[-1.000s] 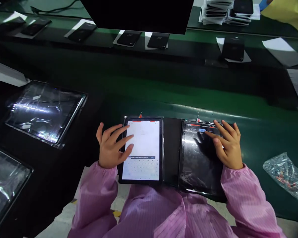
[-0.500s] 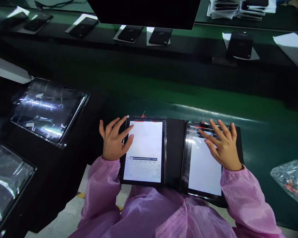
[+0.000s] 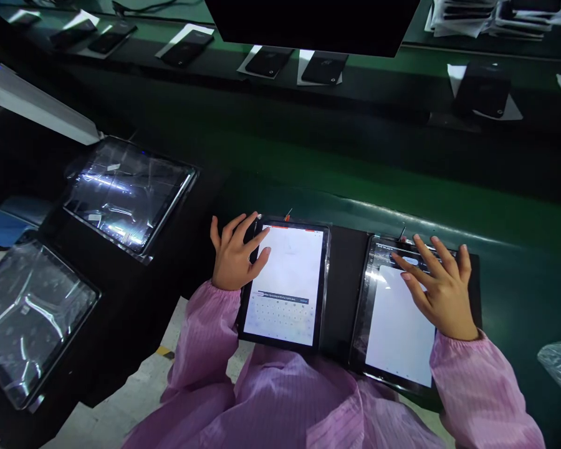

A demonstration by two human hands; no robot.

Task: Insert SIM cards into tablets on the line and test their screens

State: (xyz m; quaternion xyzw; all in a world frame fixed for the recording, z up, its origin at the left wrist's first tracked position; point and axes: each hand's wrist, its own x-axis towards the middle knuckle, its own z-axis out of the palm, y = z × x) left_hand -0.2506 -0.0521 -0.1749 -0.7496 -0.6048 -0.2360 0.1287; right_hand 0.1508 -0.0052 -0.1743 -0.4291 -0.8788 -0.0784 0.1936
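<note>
Tablets side by side at table's (image 3: 495, 249) near edge: left hand (image 3: 234, 259) splayed on left tablet (image 3: 287, 293), right hand (image 3: 442, 287) splayed on right tablet (image 3: 397, 324).

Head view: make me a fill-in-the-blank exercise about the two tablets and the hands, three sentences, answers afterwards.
The left hand touches the left tablet, whose screen shows a ____ in its lower half.
The right hand lies spread over the top of the second tablet, which shows a large ____ panel.
Off to the left lie ____ film-wrapped tablets.
Missing words: keyboard; white; two.
</note>
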